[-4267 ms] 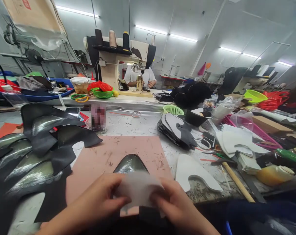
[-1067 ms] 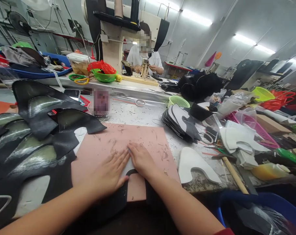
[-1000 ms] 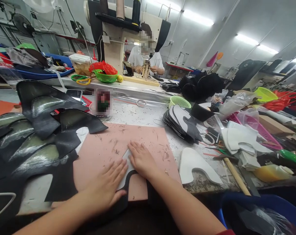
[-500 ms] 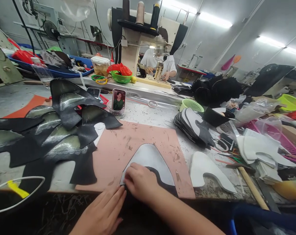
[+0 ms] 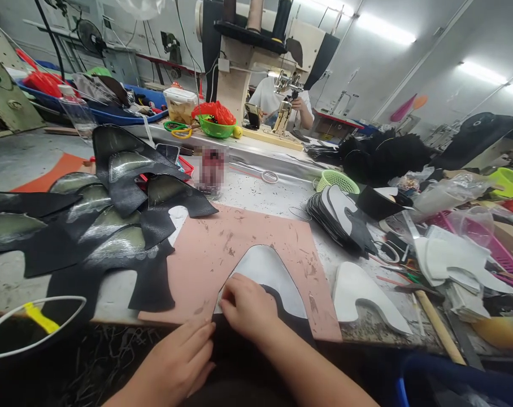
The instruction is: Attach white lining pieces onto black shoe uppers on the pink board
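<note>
A curved shoe-upper piece [image 5: 265,263], pale grey-white with a black border, lies on the pink mat [image 5: 256,226] at the table's front edge. My right hand [image 5: 248,305] rests on its left part, fingers curled and pinched together at the piece's left edge. My left hand [image 5: 182,353] is just in front of the table, lower left of the right hand. Its fingers are pressed together, and their tips meet the black lower-left edge of the piece. The thumbs are mostly hidden, and so is the piece's lower end beneath my hands.
Black curved pieces [image 5: 116,249] with shiny patches overlap on the left. A stack of white-and-black pieces [image 5: 339,217], a white curved template [image 5: 358,299] and a hammer's wooden handle [image 5: 440,328] lie on the right. Behind stands a sewing machine [image 5: 235,79], with a person seated beyond it.
The view has shifted slightly. My left hand has moved a little down and left, while my right hand stays curled on the piece. The person behind has raised a hand at the sewing machine.
</note>
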{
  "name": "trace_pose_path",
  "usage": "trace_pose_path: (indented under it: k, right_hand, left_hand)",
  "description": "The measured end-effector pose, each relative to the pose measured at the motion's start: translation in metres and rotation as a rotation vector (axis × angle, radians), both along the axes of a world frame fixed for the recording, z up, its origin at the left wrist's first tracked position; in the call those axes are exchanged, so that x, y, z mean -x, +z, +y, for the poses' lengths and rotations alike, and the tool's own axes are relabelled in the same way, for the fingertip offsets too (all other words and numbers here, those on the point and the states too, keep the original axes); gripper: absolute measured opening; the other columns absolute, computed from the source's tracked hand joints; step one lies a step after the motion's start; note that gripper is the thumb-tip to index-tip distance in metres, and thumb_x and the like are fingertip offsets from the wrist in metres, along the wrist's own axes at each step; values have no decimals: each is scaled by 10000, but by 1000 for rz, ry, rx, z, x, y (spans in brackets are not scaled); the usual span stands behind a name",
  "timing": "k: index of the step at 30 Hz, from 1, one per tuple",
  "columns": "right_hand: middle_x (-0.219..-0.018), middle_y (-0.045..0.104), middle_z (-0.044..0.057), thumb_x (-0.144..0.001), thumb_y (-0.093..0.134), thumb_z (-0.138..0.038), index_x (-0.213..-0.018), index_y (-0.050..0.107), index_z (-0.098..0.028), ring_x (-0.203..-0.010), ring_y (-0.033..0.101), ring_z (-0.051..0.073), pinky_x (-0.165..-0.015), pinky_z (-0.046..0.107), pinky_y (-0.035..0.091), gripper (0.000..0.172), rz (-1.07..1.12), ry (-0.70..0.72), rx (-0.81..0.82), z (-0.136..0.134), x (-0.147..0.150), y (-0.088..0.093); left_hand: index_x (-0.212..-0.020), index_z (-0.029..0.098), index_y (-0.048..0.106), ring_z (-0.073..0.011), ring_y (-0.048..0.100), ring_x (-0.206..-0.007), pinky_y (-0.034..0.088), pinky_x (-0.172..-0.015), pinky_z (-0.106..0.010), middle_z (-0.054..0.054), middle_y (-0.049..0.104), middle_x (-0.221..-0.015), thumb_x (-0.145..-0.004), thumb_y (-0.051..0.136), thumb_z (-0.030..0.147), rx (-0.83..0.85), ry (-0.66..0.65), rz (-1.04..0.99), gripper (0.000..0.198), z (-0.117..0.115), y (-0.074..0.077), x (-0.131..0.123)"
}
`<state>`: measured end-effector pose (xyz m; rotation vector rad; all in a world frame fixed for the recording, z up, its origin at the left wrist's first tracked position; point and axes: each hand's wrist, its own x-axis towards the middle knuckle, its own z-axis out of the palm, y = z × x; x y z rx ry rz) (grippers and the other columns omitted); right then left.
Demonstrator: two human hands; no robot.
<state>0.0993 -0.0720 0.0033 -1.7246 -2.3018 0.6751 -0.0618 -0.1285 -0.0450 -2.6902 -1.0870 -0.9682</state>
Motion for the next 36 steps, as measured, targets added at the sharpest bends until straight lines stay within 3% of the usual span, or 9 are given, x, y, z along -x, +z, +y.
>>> trace_pose_path:
  k: [3,8,12,15,18,20,26,36]
  right_hand:
    - [-832,600,-40,-744,510,-248,-739,579,-251,-735,556,120,-477,228,302,69,6,54,-99,-6,-2,-6]
    - [-647,564,25,-720,493,-95,-665,552,-181,-612,502,160,-497,276,334,118,-154,394,-513,-21,6,-16]
    - [-600,540,49,-704,480,-64,-685,544,-158,-544,478,175,-445,285,301,115,-224,441,-649,-25,12,-24]
    - [-612,552,27,-706,474,-75,-679,543,-179,-564,498,155,-469,268,310,128,-171,346,-557,-20,11,-24]
    - [-727,585,-14,-728,475,-142,-769,552,-218,-598,522,121,-476,242,307,115,-89,120,-324,-13,6,-17]
    - [-829,584,-34,-739,478,-181,-840,547,-245,-639,533,104,-484,227,311,139,-48,51,-192,-9,3,-12]
    - [-885,558,-40,-744,510,-257,-750,559,-245,-747,547,107,-540,212,334,51,-11,80,41,-2,1,3]
    - [-870,557,-37,-740,497,-262,-695,527,-225,-737,528,116,-526,230,297,66,-23,32,102,2,2,5]
  left_hand:
    - [-756,192,595,-168,614,-822,510,-793,-289,-35,662,-847,-787,388,118,17,-4,-9,221,0,4,1]
    - [-842,180,588,-180,603,-848,489,-801,-308,-66,650,-884,-812,395,126,45,55,-84,203,0,-4,6]
    - [-953,166,582,-186,600,-858,488,-791,-296,-81,651,-921,-819,398,146,56,57,-43,229,5,-9,11]
    - [-1009,170,578,-196,592,-891,481,-799,-295,-84,646,-974,-816,419,196,31,65,6,252,8,-11,13]
    - [-1064,177,566,-216,574,-931,463,-813,-331,-79,630,-1050,-801,405,197,12,89,28,309,8,-12,10]
    - [-1067,186,571,-215,571,-923,456,-806,-336,-63,637,-1045,-787,395,183,14,86,6,331,8,-13,7]
    - [-993,180,605,-186,574,-898,435,-810,-314,-36,665,-939,-816,379,156,-29,52,-58,288,8,-8,2]
    - [-896,134,625,-188,618,-828,488,-725,-304,-45,681,-865,-863,379,178,-98,25,39,252,9,16,-1]
